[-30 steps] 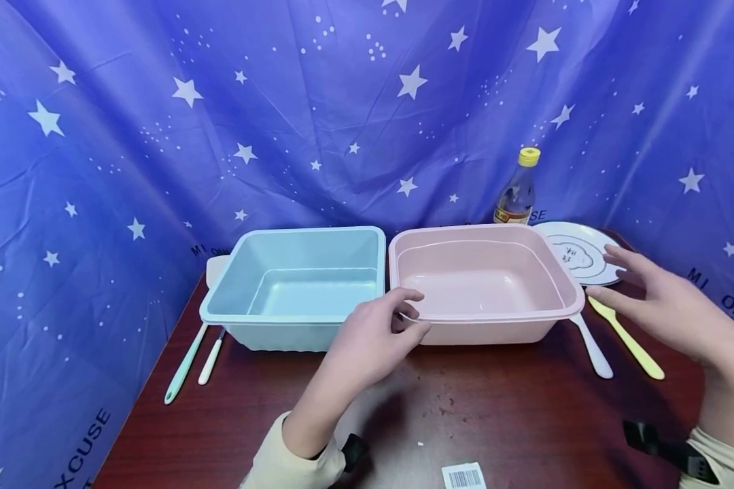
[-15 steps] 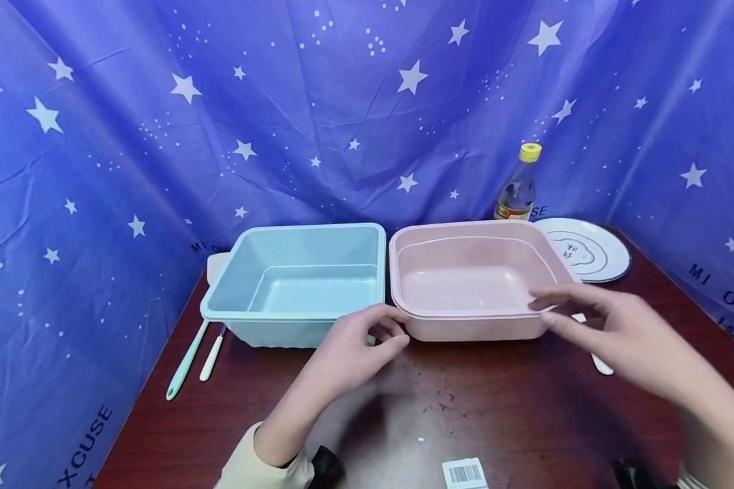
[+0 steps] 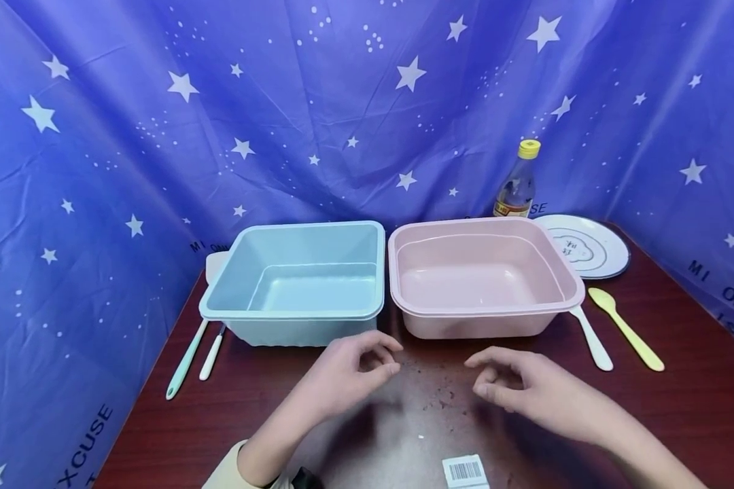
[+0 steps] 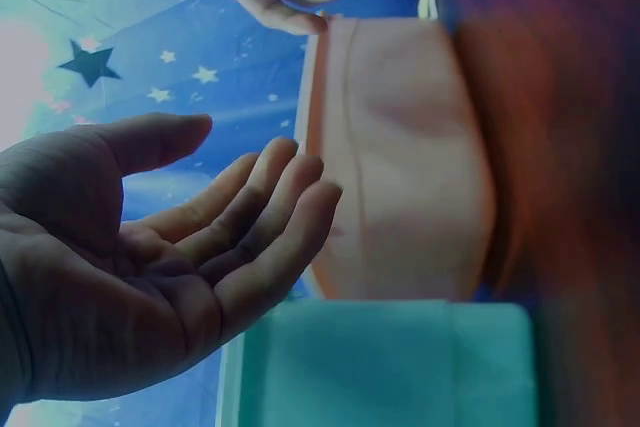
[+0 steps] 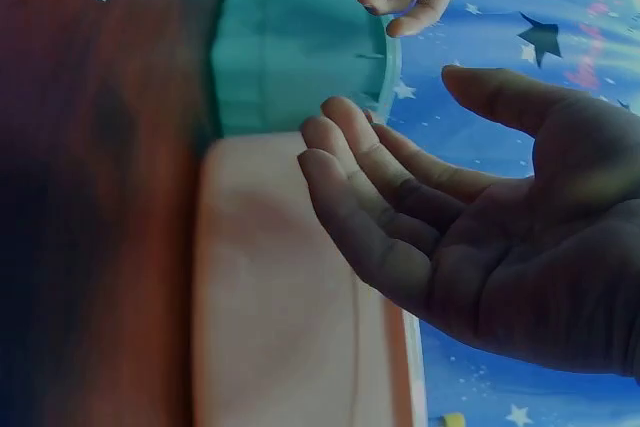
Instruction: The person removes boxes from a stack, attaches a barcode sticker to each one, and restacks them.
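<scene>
Side by side on the table stand a light blue plastic basin and a pink plastic basin, with nothing inside either one. My left hand is in front of the blue basin's right corner, its fingers loosely bent and holding nothing. In front of the pink basin is my right hand, also relaxed and holding nothing. Both wrist views show bent fingers with a wide space between thumb and fingertips, the left hand and the right hand alike.
Right of the pink basin lie a white handle, a yellow spoon and a white plate. A yellow-capped bottle stands behind. Left are a green handle and a white handle. A barcode label lies in front.
My right hand has come from beside the plate, past the pink basin's front right corner, to the table's middle. My left hand has drawn back slightly from between the basins.
</scene>
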The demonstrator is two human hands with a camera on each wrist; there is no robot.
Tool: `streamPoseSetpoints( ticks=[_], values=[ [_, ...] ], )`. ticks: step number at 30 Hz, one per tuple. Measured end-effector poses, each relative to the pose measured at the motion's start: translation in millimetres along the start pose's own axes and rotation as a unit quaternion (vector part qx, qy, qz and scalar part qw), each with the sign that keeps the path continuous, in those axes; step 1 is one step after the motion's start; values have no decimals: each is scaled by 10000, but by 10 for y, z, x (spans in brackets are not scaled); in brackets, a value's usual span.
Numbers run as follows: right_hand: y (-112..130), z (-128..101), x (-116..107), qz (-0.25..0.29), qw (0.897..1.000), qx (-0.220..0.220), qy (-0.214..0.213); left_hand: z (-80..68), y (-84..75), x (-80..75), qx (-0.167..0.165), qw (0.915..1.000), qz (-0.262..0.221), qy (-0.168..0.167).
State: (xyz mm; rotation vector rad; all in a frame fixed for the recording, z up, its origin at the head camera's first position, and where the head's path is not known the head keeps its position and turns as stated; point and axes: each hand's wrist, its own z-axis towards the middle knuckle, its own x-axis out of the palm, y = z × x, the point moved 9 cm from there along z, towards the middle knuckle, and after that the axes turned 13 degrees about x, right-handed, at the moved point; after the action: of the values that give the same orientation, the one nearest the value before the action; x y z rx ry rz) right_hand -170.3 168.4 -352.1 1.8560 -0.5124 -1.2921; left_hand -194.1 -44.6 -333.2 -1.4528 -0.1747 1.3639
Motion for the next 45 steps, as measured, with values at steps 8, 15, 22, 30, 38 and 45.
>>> streamPoseSetpoints(
  ticks=[8, 15, 22, 30, 38, 45],
  values=[
    [-259, -29, 335, 628, 9905, 724, 987, -129, 77, 432, -145, 9920, -540, 1128],
    [-438, -153, 566, 636, 9779, 1315, 1496, -306, 148, 883, -794, 9666, -1343, 2033],
    [-492, -164, 698, 1028, 9648, 1605, 1811, -429, 195, 1151, -1173, 9478, -2024, 2168],
    [-475, -64, 773, 1406, 9564, 1814, 1808, -414, 302, 1126, -1656, 9478, -2251, 1537],
    [-390, 37, 807, 1654, 9564, 1624, 1778, -359, 345, 1069, -1657, 9392, -2753, 1213],
    [-275, 69, 815, 1123, 9744, 717, 1813, -343, 410, 996, -1645, 9448, -2603, 1120]
  ],
)
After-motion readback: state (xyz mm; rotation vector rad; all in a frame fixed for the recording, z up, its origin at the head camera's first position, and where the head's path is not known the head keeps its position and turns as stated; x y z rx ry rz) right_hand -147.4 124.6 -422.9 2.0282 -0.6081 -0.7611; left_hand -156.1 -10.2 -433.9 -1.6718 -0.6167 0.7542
